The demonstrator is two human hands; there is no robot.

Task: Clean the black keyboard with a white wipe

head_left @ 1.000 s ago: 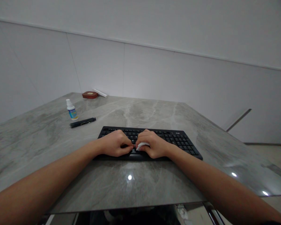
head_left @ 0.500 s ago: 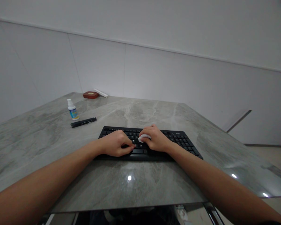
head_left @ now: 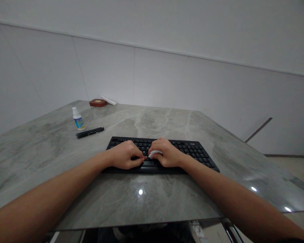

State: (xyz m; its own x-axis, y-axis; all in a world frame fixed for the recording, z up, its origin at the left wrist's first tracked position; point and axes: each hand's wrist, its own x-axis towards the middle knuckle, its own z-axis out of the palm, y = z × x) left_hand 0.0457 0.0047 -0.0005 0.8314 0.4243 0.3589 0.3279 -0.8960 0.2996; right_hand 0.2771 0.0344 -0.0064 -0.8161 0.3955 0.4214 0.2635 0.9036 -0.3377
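Left hand: the left hand (head_left: 125,155) lies curled, knuckles up, on the keyboard's left half, holding nothing that shows.
Right hand: the right hand (head_left: 168,154) is closed around a small white wipe (head_left: 155,153), pressing it onto the middle keys.
Keyboard: the flat black keyboard (head_left: 192,152) lies on the glossy grey marble table (head_left: 53,152).

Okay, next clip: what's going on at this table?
A person has both hands on a black keyboard lying on a grey marble-look table. The right hand presses a small white wad, maybe a wipe or cloth, against the middle keys. The left hand rests curled on the keyboard's left half. Off to the left stand a small bottle and a black pen, both untouched.
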